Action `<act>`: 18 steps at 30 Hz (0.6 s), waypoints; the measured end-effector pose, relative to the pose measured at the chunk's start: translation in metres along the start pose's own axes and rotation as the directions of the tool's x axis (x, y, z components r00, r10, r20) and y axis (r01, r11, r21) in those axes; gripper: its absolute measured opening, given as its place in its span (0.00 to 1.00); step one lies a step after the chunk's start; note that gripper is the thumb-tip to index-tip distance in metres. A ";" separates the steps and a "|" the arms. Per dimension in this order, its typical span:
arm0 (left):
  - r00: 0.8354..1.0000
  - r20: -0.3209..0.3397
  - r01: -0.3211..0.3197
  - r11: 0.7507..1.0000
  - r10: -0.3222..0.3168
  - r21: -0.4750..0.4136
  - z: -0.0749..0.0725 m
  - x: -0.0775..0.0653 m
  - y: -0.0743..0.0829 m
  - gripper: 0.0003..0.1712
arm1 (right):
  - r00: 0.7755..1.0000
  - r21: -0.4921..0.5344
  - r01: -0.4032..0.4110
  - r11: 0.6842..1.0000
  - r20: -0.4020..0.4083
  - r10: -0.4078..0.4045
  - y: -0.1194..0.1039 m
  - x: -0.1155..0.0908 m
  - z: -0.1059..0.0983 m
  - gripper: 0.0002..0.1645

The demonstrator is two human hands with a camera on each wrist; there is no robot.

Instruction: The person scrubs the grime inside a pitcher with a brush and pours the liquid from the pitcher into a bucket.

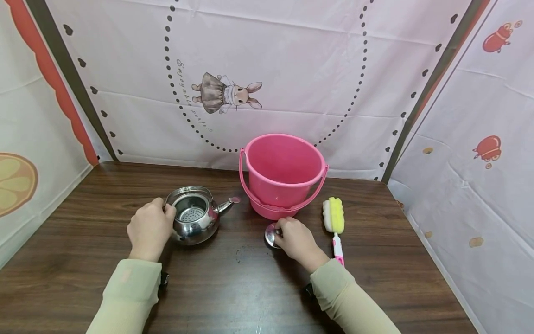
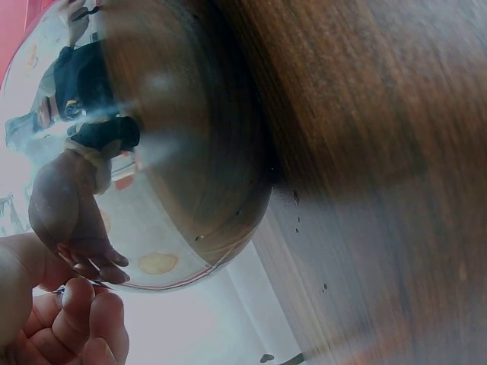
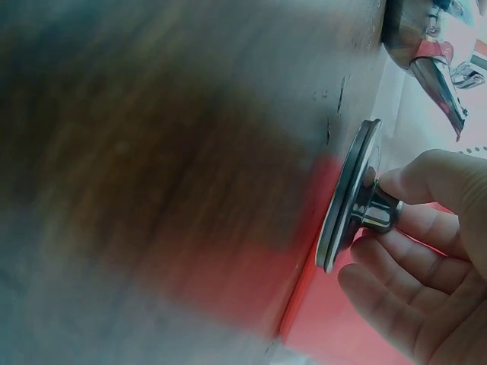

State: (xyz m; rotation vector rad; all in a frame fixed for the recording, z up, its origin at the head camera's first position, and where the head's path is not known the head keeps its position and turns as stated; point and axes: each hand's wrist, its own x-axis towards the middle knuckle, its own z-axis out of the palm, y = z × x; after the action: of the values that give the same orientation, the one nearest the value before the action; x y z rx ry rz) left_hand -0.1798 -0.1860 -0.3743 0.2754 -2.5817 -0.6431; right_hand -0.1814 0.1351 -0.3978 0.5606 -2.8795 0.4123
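Observation:
A shiny steel kettle (image 1: pixel 196 227) stands without its lid on the left half of the table, its perforated strainer showing in the mouth and its spout pointing right. My left hand (image 1: pixel 150 228) grips it at the upper left side; the exact spot between the fingers is partly hidden. In the left wrist view, curled fingers (image 2: pixel 77 319) sit beside the rounded kettle wall (image 2: pixel 183 152). Before the bucket, my right hand (image 1: pixel 298 242) pinches the black-and-steel knob of the round kettle lid (image 3: pixel 351 194). The lid is at the tabletop or very close to it.
A pink bucket (image 1: pixel 283 183) with its handle lowered stands behind the lid. Right of it lies a yellow and white sponge brush (image 1: pixel 333 215) with a pink-and-white handle. Printed cloth (image 1: pixel 292 60) encloses the back and sides of the dark wooden table (image 1: pixel 225 292).

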 end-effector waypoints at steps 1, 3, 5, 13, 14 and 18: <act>1.000 -0.004 -0.001 1.000 0.001 0.000 0.000 0.000 0.000 0.12 | 1.000 0.000 0.000 1.000 0.000 0.000 0.000 0.000 0.000 0.08; 1.000 -0.011 -0.001 1.000 0.001 -0.001 0.000 0.000 0.000 0.12 | 1.000 -0.001 0.001 1.000 -0.001 -0.001 0.000 0.000 0.000 0.08; 1.000 -0.013 -0.001 1.000 0.001 -0.001 0.000 0.000 0.000 0.12 | 1.000 0.001 -0.001 1.000 -0.002 0.001 0.001 0.000 0.000 0.08; 1.000 -0.023 0.001 1.000 -0.001 -0.005 0.001 0.001 0.000 0.12 | 1.000 -0.006 0.003 1.000 -0.012 -0.003 0.002 -0.001 0.000 0.08; 1.000 -0.025 0.002 1.000 -0.002 -0.005 0.001 0.000 0.000 0.12 | 1.000 -0.006 0.004 1.000 -0.013 -0.004 0.002 -0.001 0.000 0.08; 0.999 -0.031 0.008 1.000 -0.008 -0.005 0.001 0.000 0.000 0.12 | 1.000 -0.008 -0.001 1.000 -0.017 0.001 0.002 -0.001 0.001 0.08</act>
State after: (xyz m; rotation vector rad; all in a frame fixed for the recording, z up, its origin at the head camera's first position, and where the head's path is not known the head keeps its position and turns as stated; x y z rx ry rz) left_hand -0.1804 -0.1852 -0.3750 0.2917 -2.5502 -0.6428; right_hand -0.1811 0.1369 -0.3991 0.5523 -2.8642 0.4040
